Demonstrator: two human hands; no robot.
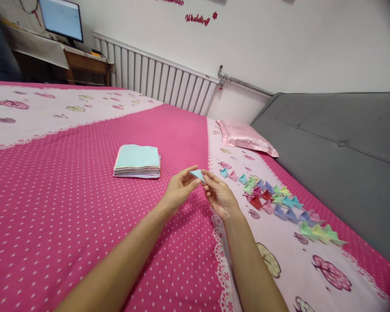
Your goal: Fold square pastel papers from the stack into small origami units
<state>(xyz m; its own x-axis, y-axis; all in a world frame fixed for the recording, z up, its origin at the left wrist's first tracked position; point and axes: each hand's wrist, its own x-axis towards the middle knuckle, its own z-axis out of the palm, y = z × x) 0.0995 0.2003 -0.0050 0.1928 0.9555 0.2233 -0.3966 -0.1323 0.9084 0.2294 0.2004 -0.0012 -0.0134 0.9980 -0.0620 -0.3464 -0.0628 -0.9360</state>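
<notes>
Forearms (251, 264) beyond which, pale-blue paper triangle (198, 174)

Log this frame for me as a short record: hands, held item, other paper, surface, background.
Left hand: pinching the folded paper
Right hand: pinching the same piece
Held item: folded paper, light blue, small, held between both hands' fingers
Loose paper: paper stack, light-blue sheet on top, left of the hands
Folded pieces: multicoloured paper shapes, grouped right of the hands
Surface: bedspread, pink dotted and pale printed areas
Background: pink pillow, grey headboard, white radiator, lit monitor
</notes>
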